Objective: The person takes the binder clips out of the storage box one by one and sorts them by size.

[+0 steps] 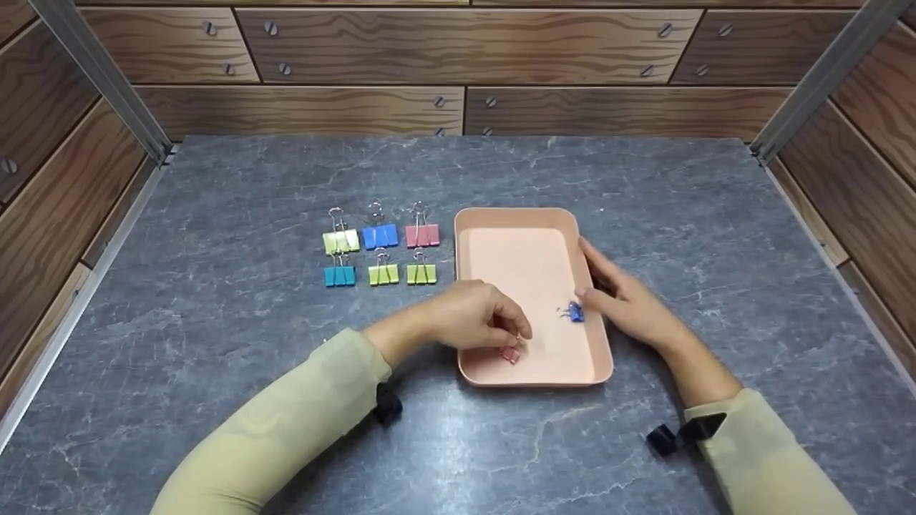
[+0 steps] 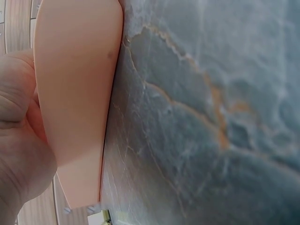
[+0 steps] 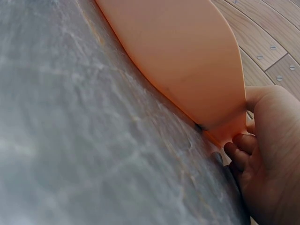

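Partly hidden: a small red clip (image 1: 510, 355) in the near left part of the pink tray (image 1: 517, 254), some of it covered by the left hand (image 1: 476, 315); its wire end blurs into the fingertips.
Left fingers: thumb and index finger brought nearly together, pinching the red clip at its wire end; the others are tucked behind, hard to make out.
Left arm: reaches in from the lower left, sleeve (image 1: 286, 415) pushed short of the wrist, back of the hand upward, fingers pointing down over the tray's left rim.
Right hand (image 1: 637, 307): steadies the tray's right side, forearm slanting in from the lower right.
Right fingers: closed around the wall, thumb over the rim, index finger stretched along the outside, others bent low against the outer face.
Small blue clip (image 1: 576, 312): inside, by the right wall, just beside the right thumb; whether they touch, I cannot tell.
Clip rows: left of the tray on the counter (image 1: 236, 300), yellow-green, blue and pink clips (image 1: 422, 235) behind teal and two yellow-green ones.
Wrist views: the tray's outer wall blocks its inside; a yellowish object (image 2: 98, 218) is cut off at the left wrist view's bottom edge.
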`<control>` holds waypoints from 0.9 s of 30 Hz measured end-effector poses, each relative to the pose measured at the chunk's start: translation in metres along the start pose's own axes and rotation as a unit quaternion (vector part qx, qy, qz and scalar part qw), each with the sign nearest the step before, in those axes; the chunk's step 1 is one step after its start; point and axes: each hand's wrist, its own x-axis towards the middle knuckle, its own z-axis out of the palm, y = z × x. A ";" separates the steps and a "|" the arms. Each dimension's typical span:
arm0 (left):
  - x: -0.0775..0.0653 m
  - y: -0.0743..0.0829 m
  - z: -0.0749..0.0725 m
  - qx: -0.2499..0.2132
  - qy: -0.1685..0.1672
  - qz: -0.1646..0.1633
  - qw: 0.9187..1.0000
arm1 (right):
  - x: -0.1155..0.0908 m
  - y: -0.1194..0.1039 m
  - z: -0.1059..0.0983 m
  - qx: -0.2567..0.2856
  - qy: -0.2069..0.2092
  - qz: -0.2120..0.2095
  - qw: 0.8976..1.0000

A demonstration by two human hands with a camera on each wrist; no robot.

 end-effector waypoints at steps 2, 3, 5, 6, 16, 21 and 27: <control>0.000 0.000 0.000 -0.006 0.003 0.002 1.000 | 0.001 -0.001 0.000 0.002 0.000 -0.001 1.000; 0.000 0.001 -0.001 -0.010 0.006 0.002 1.000 | 0.001 -0.002 0.000 0.002 0.000 -0.003 1.000; 0.000 0.001 -0.001 -0.020 0.009 0.000 1.000 | 0.001 -0.002 0.000 0.004 0.002 -0.006 1.000; 0.000 0.002 -0.002 -0.024 0.010 -0.002 1.000 | 0.001 -0.003 0.000 0.005 0.004 -0.006 1.000; -0.002 0.001 -0.003 -0.102 0.021 -0.004 0.995 | 0.000 -0.001 0.000 -0.007 0.007 0.000 1.000; -0.001 0.001 -0.007 -0.131 0.034 0.014 0.991 | 0.000 -0.001 0.000 -0.009 0.006 0.000 1.000; -0.002 0.003 -0.020 -0.150 0.055 0.007 0.987 | 0.000 -0.001 -0.001 -0.014 0.007 0.000 1.000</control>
